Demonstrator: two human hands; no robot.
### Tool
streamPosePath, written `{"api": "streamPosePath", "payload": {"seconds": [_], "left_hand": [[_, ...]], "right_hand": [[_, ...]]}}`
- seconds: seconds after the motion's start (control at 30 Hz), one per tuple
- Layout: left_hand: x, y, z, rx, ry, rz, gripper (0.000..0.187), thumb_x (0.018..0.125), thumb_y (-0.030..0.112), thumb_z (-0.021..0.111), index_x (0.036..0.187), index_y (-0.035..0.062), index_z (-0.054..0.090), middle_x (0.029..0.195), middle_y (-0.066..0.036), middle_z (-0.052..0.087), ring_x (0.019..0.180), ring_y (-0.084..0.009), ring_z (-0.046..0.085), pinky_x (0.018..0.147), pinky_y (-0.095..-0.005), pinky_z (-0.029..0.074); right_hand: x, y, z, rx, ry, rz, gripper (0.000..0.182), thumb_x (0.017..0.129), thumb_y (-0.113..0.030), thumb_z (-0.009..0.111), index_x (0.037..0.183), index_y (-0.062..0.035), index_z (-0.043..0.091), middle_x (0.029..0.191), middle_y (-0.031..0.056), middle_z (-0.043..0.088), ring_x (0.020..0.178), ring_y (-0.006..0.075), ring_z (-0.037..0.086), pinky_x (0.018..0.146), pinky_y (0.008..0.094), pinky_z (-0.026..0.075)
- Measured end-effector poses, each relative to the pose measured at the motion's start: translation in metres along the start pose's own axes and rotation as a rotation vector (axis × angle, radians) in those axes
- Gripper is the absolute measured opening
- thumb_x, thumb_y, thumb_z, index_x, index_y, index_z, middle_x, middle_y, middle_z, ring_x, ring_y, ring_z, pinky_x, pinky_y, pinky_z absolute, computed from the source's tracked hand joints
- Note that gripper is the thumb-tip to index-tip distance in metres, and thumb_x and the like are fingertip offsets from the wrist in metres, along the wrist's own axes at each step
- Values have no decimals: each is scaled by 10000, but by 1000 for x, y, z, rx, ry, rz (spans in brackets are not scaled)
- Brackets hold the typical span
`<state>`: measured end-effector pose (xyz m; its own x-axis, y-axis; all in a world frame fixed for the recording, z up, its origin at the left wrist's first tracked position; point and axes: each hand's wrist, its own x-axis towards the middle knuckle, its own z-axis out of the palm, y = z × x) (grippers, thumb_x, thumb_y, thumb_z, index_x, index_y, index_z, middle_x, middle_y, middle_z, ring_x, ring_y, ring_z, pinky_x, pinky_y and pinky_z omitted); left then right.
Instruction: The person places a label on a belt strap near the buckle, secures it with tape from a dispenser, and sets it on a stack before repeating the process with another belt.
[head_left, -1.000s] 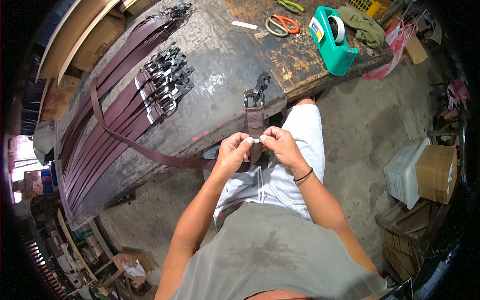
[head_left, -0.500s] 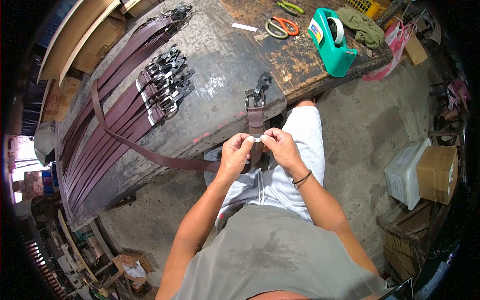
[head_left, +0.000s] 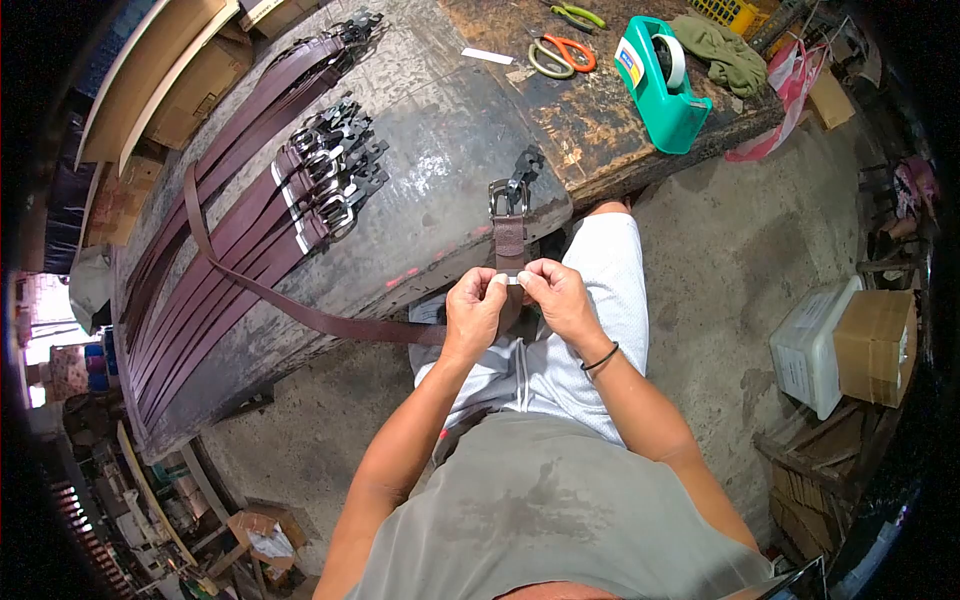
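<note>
A brown belt (head_left: 509, 236) lies over the bench's near edge, its metal buckle (head_left: 508, 198) and a black hanger clip on the bench top. Just below the buckle part, my left hand (head_left: 475, 305) pinches the belt at a small white band (head_left: 514, 280). From the other side my right hand (head_left: 560, 300) pinches the same spot, thumbs close together. The belt's long strap (head_left: 330, 322) curves away left across the bench onto other belts. Several buckled brown belts (head_left: 235, 240) lie in a bundle at left, white bands near their buckles.
On the wooden table (head_left: 560, 110) are a green tape dispenser (head_left: 668, 100), orange-handled scissors (head_left: 562, 56), green-handled pliers (head_left: 578, 16), a white strip (head_left: 487, 55) and an olive cloth (head_left: 722, 58). A cardboard box (head_left: 875, 347) and a plastic bin (head_left: 812, 345) stand at right on the floor.
Both hands stay pinched at the white band and have shifted only slightly. The fingers have turned a little around it.
</note>
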<state>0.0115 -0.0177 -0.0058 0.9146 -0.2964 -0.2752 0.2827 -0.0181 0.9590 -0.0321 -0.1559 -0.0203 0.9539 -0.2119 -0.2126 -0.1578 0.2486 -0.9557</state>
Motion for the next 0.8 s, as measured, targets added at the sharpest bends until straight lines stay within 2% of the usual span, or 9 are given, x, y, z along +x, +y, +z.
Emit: {"api": "streamPosePath", "payload": {"seconds": [0.2,0.33,0.6,0.8], "left_hand": [[0,0,1,57,29,27,116,899,145,597,883,30,589,760,52,546,634,-12,455,550,-179,373],[-3,10,1,-15,-7,-13,124,892,157,608,888,34,599,737,57,545,610,-12,453,534,-179,373],[0,8,-6,30,-39,-44,131,885,161,609,898,31,607,726,53,546,592,-19,454,525,-183,378],[1,4,-3,67,-7,-11,112,883,135,599,837,34,580,721,59,529,616,-16,444,549,-190,376]], "right_hand": [[1,3,-1,-20,-16,0,189,886,-195,603,860,-8,596,683,-45,530,616,30,456,533,202,385],[2,3,-4,-29,-19,1,187,882,-192,607,861,-6,595,685,-46,536,617,30,465,531,202,390],[3,-8,-4,18,-61,50,174,874,-182,612,862,-9,598,731,-34,564,649,43,518,583,204,452],[3,-11,-5,-33,-83,59,188,881,-198,603,853,-12,602,719,-26,574,647,50,526,581,210,447]]}}
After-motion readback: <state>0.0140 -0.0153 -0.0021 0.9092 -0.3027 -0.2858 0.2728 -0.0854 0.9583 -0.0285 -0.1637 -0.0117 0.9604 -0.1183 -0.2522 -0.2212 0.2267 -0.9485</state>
